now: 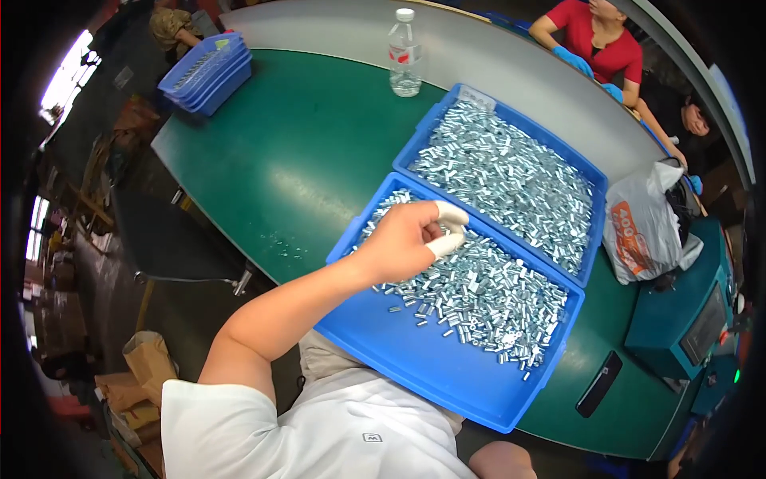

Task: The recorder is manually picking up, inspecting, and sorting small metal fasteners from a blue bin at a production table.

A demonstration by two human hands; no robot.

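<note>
My left hand point(407, 243) hangs over the nearer blue tray point(399, 339), its thumb and forefinger in white finger cots. The two tips are bent close together and the other fingers curl into the palm; what they hold, if anything, is too small to make out. Under and beside the hand lie many small shiny metal sleeves point(495, 299), heaped along the tray's far side, with a few strays on its bare blue floor. A second blue tray point(594, 231), filled with similar metal pieces point(511, 172), adjoins it on the far side. My right hand is out of view.
A water bottle point(405, 60) stands beyond the trays on the green table point(311, 104). Stacked blue baskets point(207, 76) sit at far left. To the right are a plastic bag point(642, 227), a teal machine point(678, 311) and a phone point(598, 385). A gloved co-worker point(594, 40) sits across.
</note>
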